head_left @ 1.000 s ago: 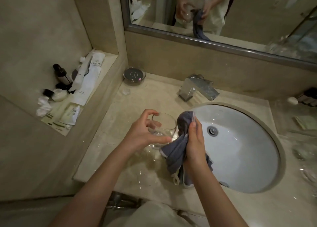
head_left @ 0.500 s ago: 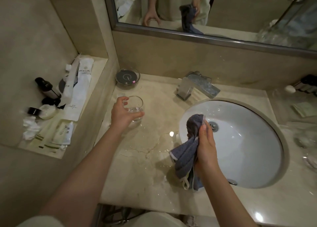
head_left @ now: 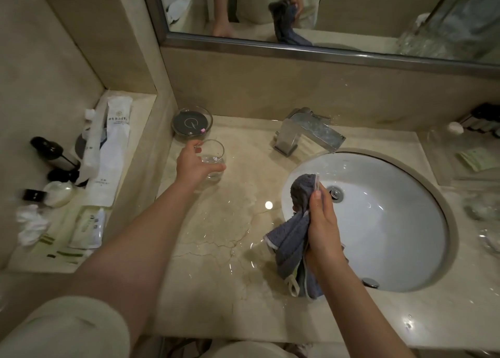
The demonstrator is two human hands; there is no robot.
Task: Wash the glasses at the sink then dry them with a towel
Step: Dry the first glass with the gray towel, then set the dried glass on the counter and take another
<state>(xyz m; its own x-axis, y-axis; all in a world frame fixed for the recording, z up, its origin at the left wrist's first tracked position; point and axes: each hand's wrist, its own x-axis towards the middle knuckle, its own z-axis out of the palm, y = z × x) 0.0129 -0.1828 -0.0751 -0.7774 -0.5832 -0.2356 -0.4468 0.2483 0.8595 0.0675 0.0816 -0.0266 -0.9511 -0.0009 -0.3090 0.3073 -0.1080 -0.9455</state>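
A clear drinking glass [head_left: 214, 155] stands upright on the wet beige counter [head_left: 216, 222], at the back left near the wall. My left hand [head_left: 192, 165] is wrapped around its near side, fingers still on it. My right hand [head_left: 322, 222] holds a bunched grey-blue towel [head_left: 290, 238] over the left rim of the white round sink [head_left: 392, 222]. The towel hangs down onto the counter edge of the basin. A chrome faucet [head_left: 308, 132] sits behind the sink.
A shallow glass dish [head_left: 192, 122] with a dark lid stands just behind the glass. A recessed shelf [head_left: 81, 184] on the left holds toiletry packets, small bottles and crumpled tissue. More clear glassware [head_left: 484, 211] and a packet [head_left: 476, 159] lie right of the sink. A mirror runs above.
My left hand carried the glass away from the towel, to the back left, and set it on the counter. My right hand stayed by the sink with the towel.
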